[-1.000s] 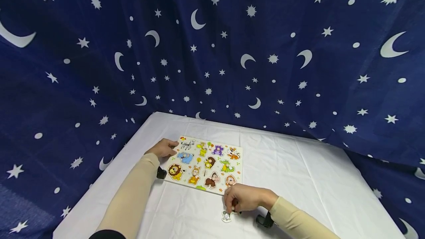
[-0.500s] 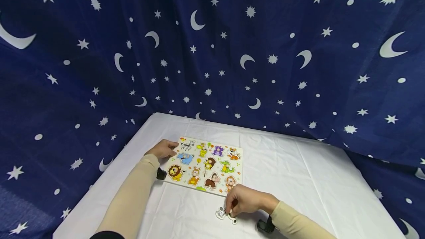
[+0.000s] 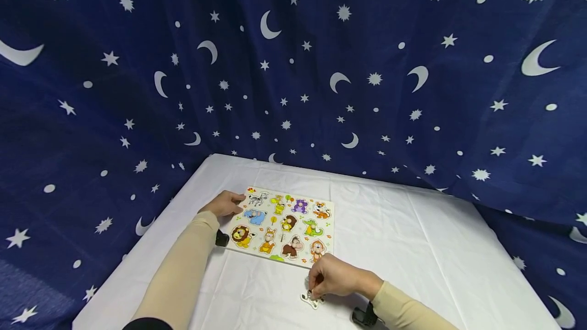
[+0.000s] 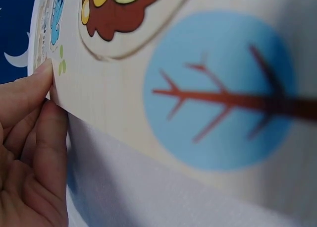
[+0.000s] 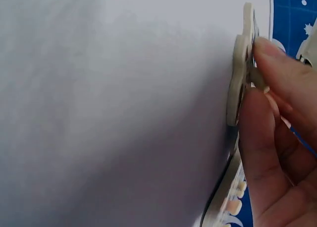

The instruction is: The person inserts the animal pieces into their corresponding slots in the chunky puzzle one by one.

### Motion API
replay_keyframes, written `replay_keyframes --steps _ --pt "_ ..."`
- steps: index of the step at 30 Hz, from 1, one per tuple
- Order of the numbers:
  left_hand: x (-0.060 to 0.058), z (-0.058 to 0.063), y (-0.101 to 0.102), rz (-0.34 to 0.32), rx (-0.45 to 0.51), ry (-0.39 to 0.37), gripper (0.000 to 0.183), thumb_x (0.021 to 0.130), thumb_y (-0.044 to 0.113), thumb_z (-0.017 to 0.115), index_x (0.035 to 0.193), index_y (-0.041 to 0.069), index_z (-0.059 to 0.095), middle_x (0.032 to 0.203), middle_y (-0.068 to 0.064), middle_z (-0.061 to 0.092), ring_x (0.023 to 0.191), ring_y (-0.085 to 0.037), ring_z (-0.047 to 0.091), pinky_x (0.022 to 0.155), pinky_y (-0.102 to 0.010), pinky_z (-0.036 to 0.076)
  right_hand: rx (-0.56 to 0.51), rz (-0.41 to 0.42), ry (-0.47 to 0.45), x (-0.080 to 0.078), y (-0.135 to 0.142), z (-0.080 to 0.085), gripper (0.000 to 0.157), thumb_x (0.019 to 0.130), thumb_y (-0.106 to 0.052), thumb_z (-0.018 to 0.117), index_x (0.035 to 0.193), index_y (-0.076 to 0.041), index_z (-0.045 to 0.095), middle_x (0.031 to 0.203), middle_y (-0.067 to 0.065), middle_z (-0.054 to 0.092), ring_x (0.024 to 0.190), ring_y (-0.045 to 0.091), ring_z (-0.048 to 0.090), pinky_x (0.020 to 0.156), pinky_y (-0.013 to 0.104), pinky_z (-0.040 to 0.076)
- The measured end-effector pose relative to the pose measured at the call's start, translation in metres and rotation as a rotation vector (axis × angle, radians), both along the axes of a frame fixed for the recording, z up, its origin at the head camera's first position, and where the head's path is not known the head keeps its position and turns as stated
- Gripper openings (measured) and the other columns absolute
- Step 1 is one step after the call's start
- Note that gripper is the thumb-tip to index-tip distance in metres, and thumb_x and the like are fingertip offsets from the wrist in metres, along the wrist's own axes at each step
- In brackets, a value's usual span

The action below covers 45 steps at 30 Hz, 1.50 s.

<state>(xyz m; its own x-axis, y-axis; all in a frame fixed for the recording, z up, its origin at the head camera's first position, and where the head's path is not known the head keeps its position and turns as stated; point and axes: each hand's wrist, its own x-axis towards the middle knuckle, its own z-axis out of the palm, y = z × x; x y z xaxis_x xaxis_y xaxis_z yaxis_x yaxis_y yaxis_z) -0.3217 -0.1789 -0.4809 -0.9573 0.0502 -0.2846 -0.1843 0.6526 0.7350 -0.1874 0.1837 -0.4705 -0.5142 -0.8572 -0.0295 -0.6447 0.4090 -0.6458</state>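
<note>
My left hand pinches the left edge of a wooden animal puzzle board. In the left wrist view the thumb lies over the top of the board, with fingers beneath it. Near the board's front right corner, my right hand holds a small black-and-white animal puzzle piece, partly hidden under the fingers. Seen from the right wrist, thumb and finger pinch the knob on the flat piece, which is seen edge-on. Whether the piece touches the table cannot be told.
Several coloured animals cover the board, among them a zebra, a lion and a crocodile. White cloth covers the table. A dark blue curtain with moons and stars hangs behind and at the sides.
In the right hand the puzzle piece has turned clockwise in the head view, its head swinging from the near side to the left and then under the fingers. The left hand stays on the board.
</note>
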Motion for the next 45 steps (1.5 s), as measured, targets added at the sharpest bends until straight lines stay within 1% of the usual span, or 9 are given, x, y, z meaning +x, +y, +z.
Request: replay_keyframes --steps 3,8,11,15,18,26,34,41,45 --pt "0.001 -0.001 0.0 0.007 0.017 -0.006 0.055 0.09 0.001 0.068 0.143 0.003 0.053 0.156 -0.013 0.042 0.15 -0.035 0.03 0.122 -0.049 0.03 0.013 -0.027 0.01 0.0 -0.002 0.0 0.011 0.077 -0.015 0.085 0.073 -0.013 0.075 0.067 -0.011 0.069 0.058 -0.013 0.048 0.054 0.011 0.048" --pt "0.004 -0.004 -0.001 0.008 0.042 -0.009 0.054 0.09 0.001 0.068 0.142 0.001 0.053 0.155 -0.014 0.043 0.15 -0.035 0.03 0.122 -0.049 0.029 0.029 -0.061 -0.035 0.003 -0.006 0.0 0.011 0.076 -0.013 0.086 0.076 -0.011 0.075 0.069 -0.012 0.069 0.059 -0.012 0.05 0.056 0.012 0.05" --pt "0.005 -0.005 0.0 -0.005 0.042 0.003 0.054 0.09 0.001 0.068 0.142 0.0 0.053 0.155 -0.015 0.044 0.15 -0.036 0.029 0.122 -0.05 0.028 0.028 -0.027 -0.014 0.004 -0.008 0.0 0.01 0.075 -0.008 0.085 0.079 -0.01 0.075 0.074 -0.01 0.07 0.064 -0.012 0.052 0.06 0.012 0.051" --pt "0.004 -0.007 0.0 0.001 0.057 0.002 0.054 0.091 0.001 0.068 0.142 0.0 0.052 0.156 -0.015 0.042 0.15 -0.037 0.028 0.123 -0.051 0.027 0.022 0.057 0.044 0.004 -0.009 0.002 0.013 0.074 -0.001 0.083 0.08 -0.009 0.075 0.078 -0.005 0.071 0.068 -0.013 0.052 0.062 0.01 0.051" --pt "0.003 -0.008 0.0 0.008 0.065 -0.006 0.054 0.091 0.001 0.068 0.143 0.001 0.051 0.156 -0.014 0.042 0.151 -0.036 0.028 0.123 -0.05 0.028 0.019 0.078 0.051 0.004 -0.009 0.004 0.014 0.074 0.002 0.082 0.08 -0.008 0.075 0.077 -0.005 0.072 0.068 -0.013 0.053 0.061 0.009 0.051" --pt "0.002 -0.002 0.003 -0.003 0.046 0.002 0.056 0.091 0.001 0.068 0.143 0.002 0.051 0.156 -0.014 0.042 0.15 -0.036 0.029 0.122 -0.05 0.028 -0.002 0.017 -0.011 0.003 -0.01 0.011 0.014 0.077 0.006 0.077 0.079 -0.008 0.077 0.077 -0.002 0.075 0.065 -0.01 0.059 0.059 0.013 0.055" --pt "0.003 -0.002 0.002 -0.006 0.064 0.019 0.055 0.09 -0.001 0.067 0.143 0.0 0.05 0.156 -0.015 0.042 0.15 -0.036 0.028 0.123 -0.049 0.027 -0.05 -0.047 -0.036 -0.01 -0.016 0.017 0.008 0.078 0.003 0.078 0.081 -0.004 0.078 0.076 0.0 0.076 0.064 -0.01 0.061 0.06 0.015 0.057" --pt "0.005 -0.003 0.0 -0.021 0.036 0.04 0.054 0.091 0.002 0.068 0.143 -0.001 0.051 0.156 -0.016 0.043 0.15 -0.037 0.03 0.122 -0.05 0.03 -0.06 -0.107 0.045 -0.026 -0.032 0.022 0.007 0.078 -0.001 0.08 0.078 -0.008 0.08 0.074 -0.003 0.076 0.062 -0.01 0.058 0.06 0.013 0.053" --pt "0.004 -0.003 0.0 -0.008 0.049 0.031 0.055 0.09 0.001 0.068 0.143 0.001 0.052 0.156 -0.015 0.043 0.149 -0.035 0.033 0.12 -0.048 0.034 -0.074 -0.139 0.045 -0.037 -0.043 0.027 0.006 0.08 -0.003 0.079 0.078 -0.009 0.08 0.076 -0.001 0.077 0.065 -0.008 0.063 0.064 0.014 0.054"
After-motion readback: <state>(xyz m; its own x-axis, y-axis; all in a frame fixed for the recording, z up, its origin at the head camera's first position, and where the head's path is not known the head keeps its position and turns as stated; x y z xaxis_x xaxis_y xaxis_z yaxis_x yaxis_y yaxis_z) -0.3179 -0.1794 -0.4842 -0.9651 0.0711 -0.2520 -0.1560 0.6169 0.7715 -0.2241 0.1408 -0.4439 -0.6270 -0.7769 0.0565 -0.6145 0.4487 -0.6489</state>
